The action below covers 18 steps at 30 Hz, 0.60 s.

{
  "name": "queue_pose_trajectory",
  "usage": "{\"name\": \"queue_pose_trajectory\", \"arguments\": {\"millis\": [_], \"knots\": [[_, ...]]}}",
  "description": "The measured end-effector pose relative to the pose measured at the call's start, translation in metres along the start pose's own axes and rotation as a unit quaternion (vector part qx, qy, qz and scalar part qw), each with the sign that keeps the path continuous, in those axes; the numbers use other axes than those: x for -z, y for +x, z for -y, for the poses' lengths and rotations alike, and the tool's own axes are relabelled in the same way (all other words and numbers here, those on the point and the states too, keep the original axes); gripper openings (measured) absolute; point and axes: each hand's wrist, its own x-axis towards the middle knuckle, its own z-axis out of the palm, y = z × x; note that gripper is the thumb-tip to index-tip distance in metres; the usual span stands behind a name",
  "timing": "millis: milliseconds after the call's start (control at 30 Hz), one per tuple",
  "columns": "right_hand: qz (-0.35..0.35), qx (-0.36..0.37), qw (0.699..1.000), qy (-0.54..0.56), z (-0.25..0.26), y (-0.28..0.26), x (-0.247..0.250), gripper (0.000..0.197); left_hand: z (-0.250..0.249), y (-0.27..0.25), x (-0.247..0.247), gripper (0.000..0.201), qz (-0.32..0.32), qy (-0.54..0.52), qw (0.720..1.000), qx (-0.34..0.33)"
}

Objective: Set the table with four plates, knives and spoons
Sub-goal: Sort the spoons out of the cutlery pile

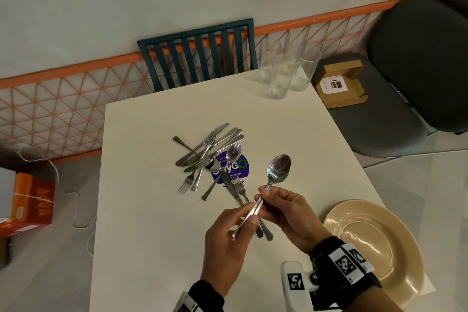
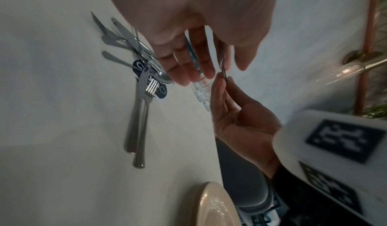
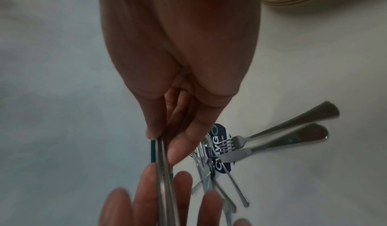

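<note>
Now sorting cutlery | your right hand (image 1: 283, 208) and left hand (image 1: 228, 233) both pinched the spoons (image 1: 278, 168) | next: lay one beside the plate (image 1: 395, 271), near right.

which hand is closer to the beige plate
Right. The right hand, pinching the spoon, is just left of the beige plate; the left hand is farther left.

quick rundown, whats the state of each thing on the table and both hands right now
spoon: lifted off the table, bowl up, handle held by both hands
left hand: pinches the handle's end
right hand: pinches the handle below the bowl
cutlery pile: jumbled, unsorted
plate: upright at the table's near right corner
glasses: upright, clustered at the far corner
</note>
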Motion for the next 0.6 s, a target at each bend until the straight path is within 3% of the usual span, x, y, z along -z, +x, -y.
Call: {"name": "queue_pose_trajectory", "arguments": {"millis": [100, 300, 400, 467, 533, 600], "knots": [[-0.021, -0.005, 0.999, -0.025, 0.001, 0.007, 0.009, 0.026, 0.014, 0.021, 0.01, 0.01, -0.037, 0.028, 0.998, 0.032], [-0.041, -0.029, 0.995, -0.085, 0.002, 0.017, 0.029, 0.019, 0.057, 0.101, 0.041, 0.015, -0.102, 0.233, 0.964, 0.081], [-0.044, -0.043, 0.992, -0.111, 0.006, 0.021, 0.035, 0.019, 0.054, 0.135, 0.063, 0.013, -0.137, 0.312, 0.937, 0.072], [-0.04, -0.045, 0.99, -0.126, 0.008, 0.025, 0.039, 0.023, 0.049, 0.159, 0.08, 0.014, -0.158, 0.35, 0.923, 0.033], [-0.034, -0.05, 0.989, -0.138, 0.009, 0.029, 0.042, 0.022, 0.048, 0.186, 0.096, 0.017, -0.137, 0.418, 0.898, 0.0], [-0.032, -0.056, 0.987, -0.149, 0.009, 0.034, 0.043, 0.016, 0.052, 0.213, 0.107, 0.021, -0.072, 0.472, 0.878, -0.014]]}}
